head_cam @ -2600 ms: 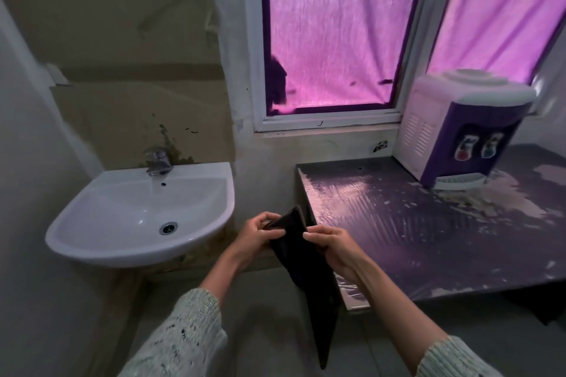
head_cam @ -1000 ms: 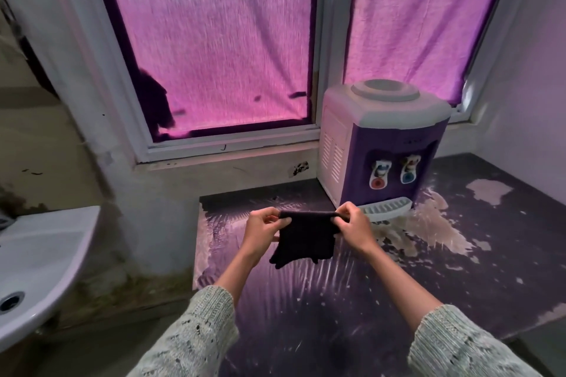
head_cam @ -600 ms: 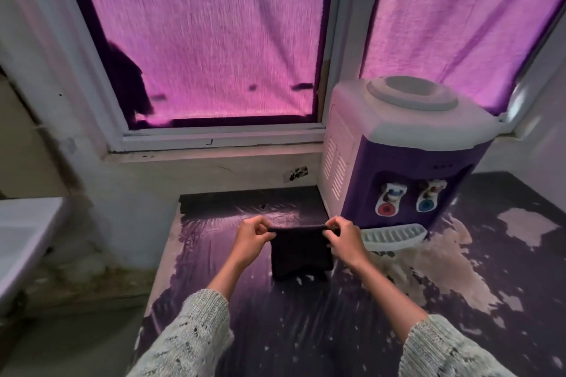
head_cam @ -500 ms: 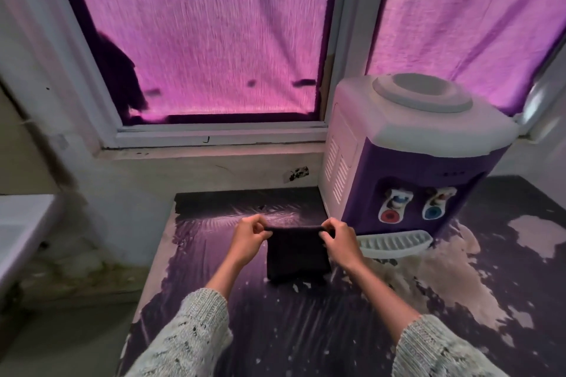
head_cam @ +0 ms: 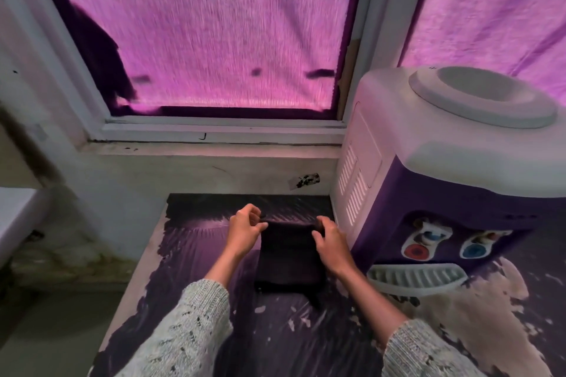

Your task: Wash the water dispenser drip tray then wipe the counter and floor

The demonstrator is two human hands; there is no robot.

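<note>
Item: dark folded rectangular cloth (head_cam: 289, 257), lying near the purple film-covered bench's (head_cam: 196, 257) back-left corner, long axis running toward me. I am pinching its far corners, left hand (head_cam: 243, 231) and right hand (head_cam: 330, 242) fingers curled, equally near. White slatted drip tray (head_cam: 416, 277) sitting just right.

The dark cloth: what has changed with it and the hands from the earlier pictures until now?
The dark cloth went from hanging by the sink to lying folded on the counter. The left hand and right hand came down with it and now pinch its far corners. The drip tray stayed in the water dispenser.
</note>
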